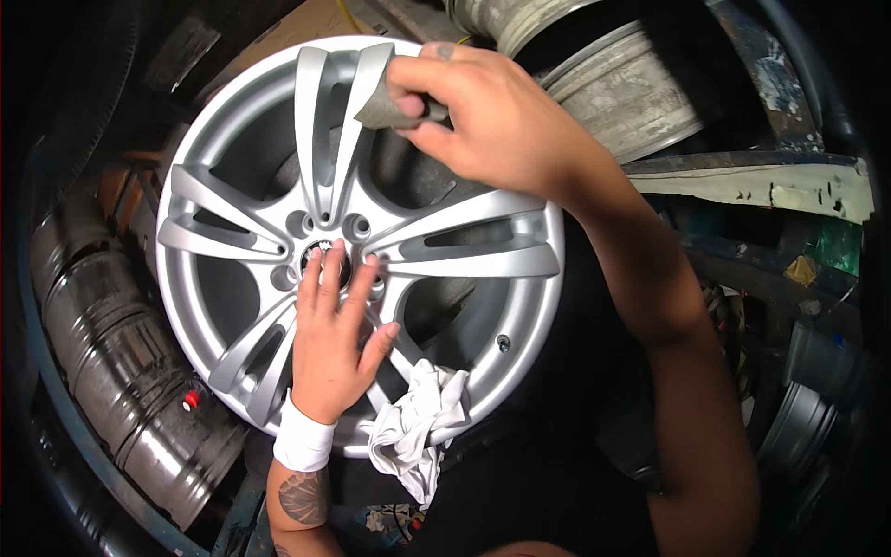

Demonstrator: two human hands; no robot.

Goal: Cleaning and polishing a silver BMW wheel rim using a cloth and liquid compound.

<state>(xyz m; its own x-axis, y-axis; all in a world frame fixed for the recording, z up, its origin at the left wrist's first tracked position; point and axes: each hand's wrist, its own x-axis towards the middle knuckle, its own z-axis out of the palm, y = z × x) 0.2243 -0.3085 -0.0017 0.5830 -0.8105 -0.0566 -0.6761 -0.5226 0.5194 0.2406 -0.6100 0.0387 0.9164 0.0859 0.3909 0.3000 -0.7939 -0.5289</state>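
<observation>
A silver alloy car wheel [463, 268] lies face up before me, with paired spokes and a dark centre cap. My left hand [330, 348] rests on its hub with fingers spread, the fingertips over the cap and lug holes; it holds nothing. Near the top of the rim, my right hand [480, 115] pinches a folded grey sheet, perhaps abrasive paper [378, 106], against the edge of an upper spoke. A crumpled white cloth [421, 418] lies over the wheel's lower rim, right of my left wrist. A valve stem [503, 342] shows at the lower right of the rim.
A dark metal drum [132, 362] lies at the left beside a blue metal frame [90, 445]. Bare, stained wheel barrels [626, 83] stand at the upper right. Masking-covered edging [766, 184] runs along the right, with another wheel rim [797, 428] at the lower right.
</observation>
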